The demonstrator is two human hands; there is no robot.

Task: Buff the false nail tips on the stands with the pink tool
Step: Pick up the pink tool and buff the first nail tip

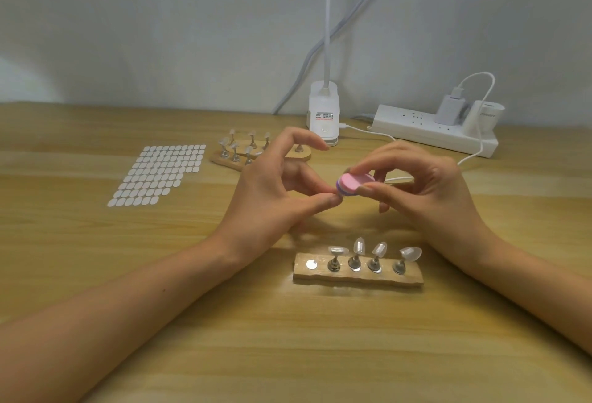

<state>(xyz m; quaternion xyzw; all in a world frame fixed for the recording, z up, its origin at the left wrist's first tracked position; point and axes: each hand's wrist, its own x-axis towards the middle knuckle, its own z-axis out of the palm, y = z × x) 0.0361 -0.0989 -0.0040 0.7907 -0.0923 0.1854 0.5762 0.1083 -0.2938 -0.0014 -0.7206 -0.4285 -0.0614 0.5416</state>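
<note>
Above mid-desk (pixel 192 306), right hand (pixel 423 187) pinches the pink tool (pixel 355 181); left hand (pixel 272 191) meets its left end with thumb and forefinger, its hold not readable. Near stand (pixel 362 277) carries four nail tips (pixel 359 245), leftmost spot bare; far stand (pixel 302 155) sits full. Judged early: most tips left to buff.

We see only part of the pink tool (pixel 351 182): fingers of the right hand (pixel 426 187) cover its far end, and the pinched thumb and fingertip of the left hand (pixel 275 191) hide whatever meets its near end. That hand also screens part of the far stand (pixel 224 159). The lamp (pixel 324 107) runs off the top edge; its label (pixel 324 116) is too small to read. Both forearms (pixel 128 300) are cut off by the frame.
</note>
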